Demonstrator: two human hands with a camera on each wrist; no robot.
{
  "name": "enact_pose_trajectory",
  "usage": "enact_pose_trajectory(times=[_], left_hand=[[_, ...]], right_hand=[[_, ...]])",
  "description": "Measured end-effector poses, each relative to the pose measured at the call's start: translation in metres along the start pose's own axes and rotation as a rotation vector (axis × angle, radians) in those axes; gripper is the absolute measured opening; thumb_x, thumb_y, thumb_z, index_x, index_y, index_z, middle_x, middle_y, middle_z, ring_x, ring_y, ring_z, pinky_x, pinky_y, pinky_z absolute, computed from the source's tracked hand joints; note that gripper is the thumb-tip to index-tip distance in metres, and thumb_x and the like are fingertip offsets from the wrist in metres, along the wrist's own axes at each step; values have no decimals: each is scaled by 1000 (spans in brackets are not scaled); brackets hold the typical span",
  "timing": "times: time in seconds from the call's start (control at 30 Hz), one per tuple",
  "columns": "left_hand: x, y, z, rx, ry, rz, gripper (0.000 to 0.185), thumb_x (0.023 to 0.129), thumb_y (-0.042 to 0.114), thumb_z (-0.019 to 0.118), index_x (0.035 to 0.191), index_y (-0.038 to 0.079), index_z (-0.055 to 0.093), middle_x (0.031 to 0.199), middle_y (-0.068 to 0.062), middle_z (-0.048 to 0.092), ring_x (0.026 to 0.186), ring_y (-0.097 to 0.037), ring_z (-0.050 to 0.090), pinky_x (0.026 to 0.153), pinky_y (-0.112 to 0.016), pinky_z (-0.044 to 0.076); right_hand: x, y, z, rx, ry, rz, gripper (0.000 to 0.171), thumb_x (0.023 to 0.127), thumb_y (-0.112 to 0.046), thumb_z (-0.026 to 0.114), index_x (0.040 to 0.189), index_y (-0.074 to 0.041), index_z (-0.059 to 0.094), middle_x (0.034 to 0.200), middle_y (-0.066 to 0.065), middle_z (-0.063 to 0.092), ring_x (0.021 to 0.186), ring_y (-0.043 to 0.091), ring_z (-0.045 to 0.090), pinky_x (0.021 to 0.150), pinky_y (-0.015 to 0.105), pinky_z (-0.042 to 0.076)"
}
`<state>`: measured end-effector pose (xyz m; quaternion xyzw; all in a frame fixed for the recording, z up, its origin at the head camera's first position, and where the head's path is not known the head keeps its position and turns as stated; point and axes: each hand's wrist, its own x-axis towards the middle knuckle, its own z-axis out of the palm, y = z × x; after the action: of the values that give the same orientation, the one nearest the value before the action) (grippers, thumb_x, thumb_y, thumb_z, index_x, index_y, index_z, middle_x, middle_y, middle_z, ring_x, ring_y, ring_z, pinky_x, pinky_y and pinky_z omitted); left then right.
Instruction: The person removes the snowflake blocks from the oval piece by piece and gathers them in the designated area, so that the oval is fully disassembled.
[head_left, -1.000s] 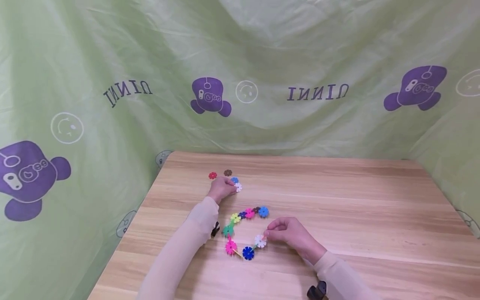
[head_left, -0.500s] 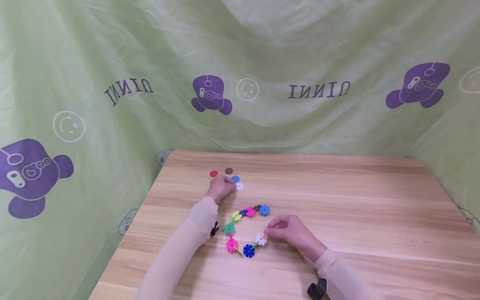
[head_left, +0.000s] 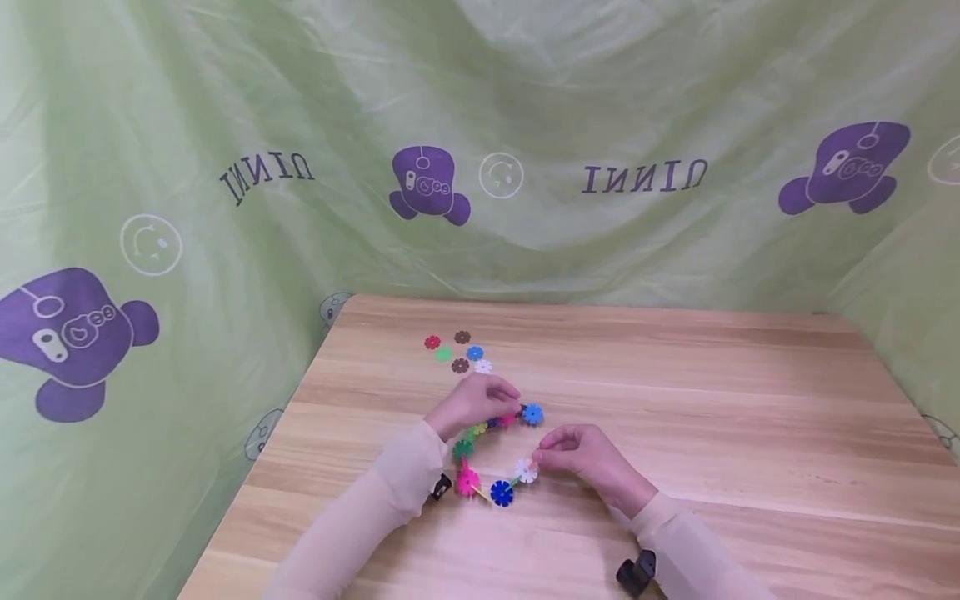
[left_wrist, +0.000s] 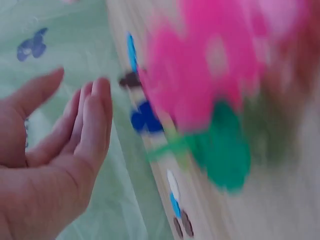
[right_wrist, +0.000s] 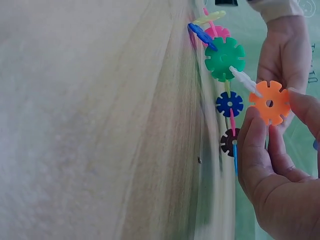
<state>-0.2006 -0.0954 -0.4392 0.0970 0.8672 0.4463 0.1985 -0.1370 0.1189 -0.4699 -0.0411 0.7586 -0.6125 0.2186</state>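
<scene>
My right hand (head_left: 588, 462) pinches an orange notched flower-shaped disc (right_wrist: 278, 99) between thumb and fingers. This disc is one end of a chain of such interlocked discs. From there the chain curves through a white disc (head_left: 527, 472), a dark blue disc (head_left: 502, 493), a pink disc (head_left: 468, 482) and a green disc (head_left: 463, 449), up to a light blue disc (head_left: 532, 414) at its far end. My left hand (head_left: 472, 404) hovers over the chain's far side, covering part of it. In the left wrist view, its thumb and fingers stand apart with nothing between them.
Loose discs lie flat at the back left of the wooden table (head_left: 712, 400): red (head_left: 432, 342), light green (head_left: 444, 354), blue (head_left: 475, 353), white (head_left: 483, 367) and two brown. A green printed curtain (head_left: 525, 242) hangs behind and beside the table.
My left hand has left the loose discs and come back towards the chain's far end, uncovering a green and a brown disc. My right hand keeps its hold on the orange disc.
</scene>
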Motion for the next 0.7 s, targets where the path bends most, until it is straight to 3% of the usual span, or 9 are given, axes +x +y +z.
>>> enact_pose_trajectory(times=[0.17, 0.3, 0.43, 0.7], left_hand=[[-11, 5, 12, -23, -224, 21, 37, 77, 28, 75, 111, 14, 66, 100, 5, 70, 94, -11, 64, 98, -38, 45], [-15, 3, 18, -31, -330, 27, 42, 74, 24, 78, 112, 11, 65, 100, 2, 70, 93, -11, 65, 95, -32, 48], [-17, 3, 26, -12, -375, 28, 38, 73, 23, 79, 106, 11, 66, 94, 2, 71, 87, -9, 66, 90, -27, 50], [-15, 4, 35, -1, -368, 19, 36, 73, 15, 78, 106, 7, 65, 85, 2, 72, 80, -10, 67, 91, -30, 49]], right_hand=[[0, 0, -1, -4, 7, -2, 37, 74, -24, 78, 97, 0, 63, 85, 6, 69, 80, 18, 64, 74, 30, 53], [1, 3, -2, -6, 13, 2, 39, 72, -27, 80, 96, -1, 63, 85, 6, 69, 81, 18, 64, 74, 29, 52], [0, 4, -2, -19, 18, 9, 38, 72, -27, 79, 95, -2, 64, 85, 6, 70, 82, 18, 64, 75, 28, 51], [-1, 3, -4, -22, 5, -15, 38, 74, -28, 78, 98, -1, 64, 89, 6, 70, 85, 17, 65, 78, 27, 52]])
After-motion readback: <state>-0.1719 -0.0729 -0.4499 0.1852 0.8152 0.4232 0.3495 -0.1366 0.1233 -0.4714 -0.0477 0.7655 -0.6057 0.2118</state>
